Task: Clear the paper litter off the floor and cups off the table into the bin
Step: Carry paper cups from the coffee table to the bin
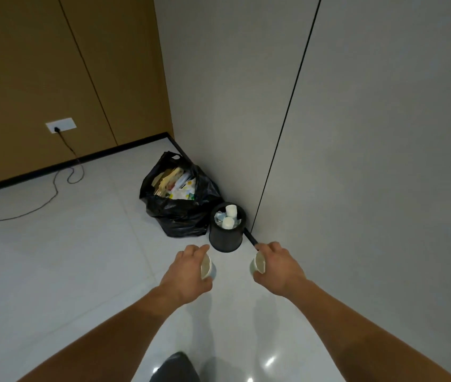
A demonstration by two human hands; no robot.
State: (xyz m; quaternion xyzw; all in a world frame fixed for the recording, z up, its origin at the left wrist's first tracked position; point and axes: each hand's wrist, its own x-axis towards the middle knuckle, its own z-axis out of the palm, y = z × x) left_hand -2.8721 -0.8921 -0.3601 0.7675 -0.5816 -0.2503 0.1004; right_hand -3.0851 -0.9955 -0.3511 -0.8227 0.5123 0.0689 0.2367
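Black bin (224,235) held two white cups (229,217), paper scraps. Black bag (174,216) held paper waste. Left hand (188,274) gripped one paper cup (207,267); right hand (276,268) gripped another (257,264).

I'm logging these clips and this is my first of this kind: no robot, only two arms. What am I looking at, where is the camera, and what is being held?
There is no machine here. The single camera sits on a person's head, looking forward and down, so the two bare arms are that person's own. The left hand grips a paper cup and the right hand grips a second cup. Just ahead, a small black bin stands on the pale floor by the wall, with white cups inside. A full black rubbish bag touches it. A cable trails across the floor.
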